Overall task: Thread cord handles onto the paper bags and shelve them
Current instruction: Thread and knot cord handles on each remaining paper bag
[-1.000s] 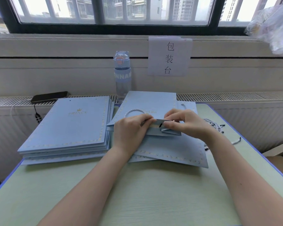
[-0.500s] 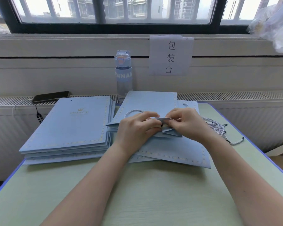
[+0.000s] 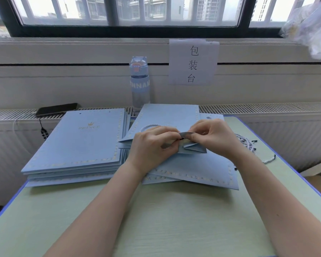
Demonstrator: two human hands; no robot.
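1. At a pale-green table, a person's left hand and right hand pinch the folded top edge of a light-blue paper bag.
2. A stack of flat bags lies at 9 o'clock from the hands, and loose cords at 3 o'clock.
3. A water bottle stands at 12 o'clock.

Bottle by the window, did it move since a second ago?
No. The water bottle stands just left of the paper sign on the wall, the same as before.
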